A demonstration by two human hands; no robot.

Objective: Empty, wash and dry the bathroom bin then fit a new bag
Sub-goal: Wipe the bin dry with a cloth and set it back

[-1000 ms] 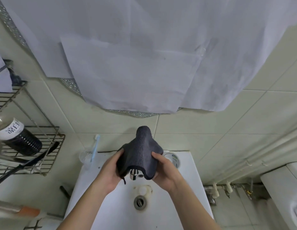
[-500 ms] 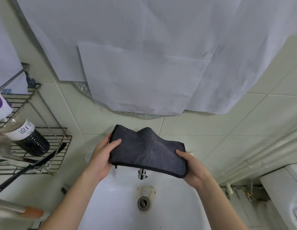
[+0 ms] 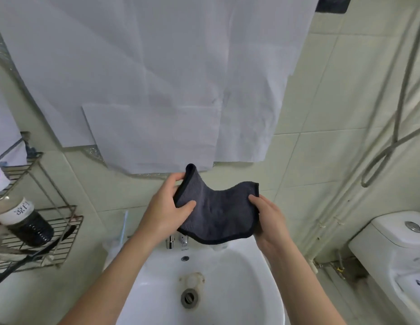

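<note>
While you stood over the white sink, you held a dark grey cloth up in front of you with both hands, above the tap and clear of the basin. Your left hand gripped the cloth's left side: the thumb lay across its front face, and the fingers curled behind its raised upper corner, which stood up in a peak against the wall tiles. Your right hand pinched the right edge, thumb on the front and the other fingers hidden behind the fabric. Between your two hands the cloth sagged in a shallow dip, and its black-bound lower hem hung in a curve just above the tap.

The bin itself was not in view, so you could not tell from here where it stood.

Below the cloth, the sink's drain sat open, with an overflow hole above it. To your left, a wire rack on the wall carried a dark bottle with a white label, lying tilted. A large sheet of white paper hung on the wall above the sink. To your right stood a white toilet, and a grey hose looped down the tiled wall above it.
</note>
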